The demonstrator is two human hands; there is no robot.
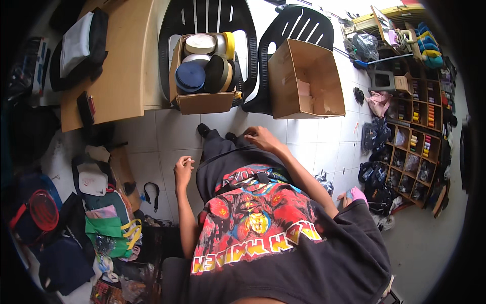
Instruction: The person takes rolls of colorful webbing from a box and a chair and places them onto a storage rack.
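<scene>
My left hand [183,168] hangs at my left side above the tiled floor, fingers loosely bent and a little apart, with nothing visible in it. In front of my dark trousers is my right hand [261,137], its fingers apart and no object seen in them. Ahead of me, a cardboard box [205,104] on a black chair [207,12] is packed with rolls of webbing tape in white, yellow, blue, black and tan, such as the blue roll [190,76]. A second cardboard box [281,86], open at the top, rests on another black chair [304,25]. Neither hand touches the boxes.
A wooden table [119,66] at the far left bears a black bag with white cloth [77,48] and a dark phone-like item [86,107]. Bags, including a green bag [106,228], pile up at left. Wooden shelves [405,144] with thread spools and plastic-wrapped goods line the right.
</scene>
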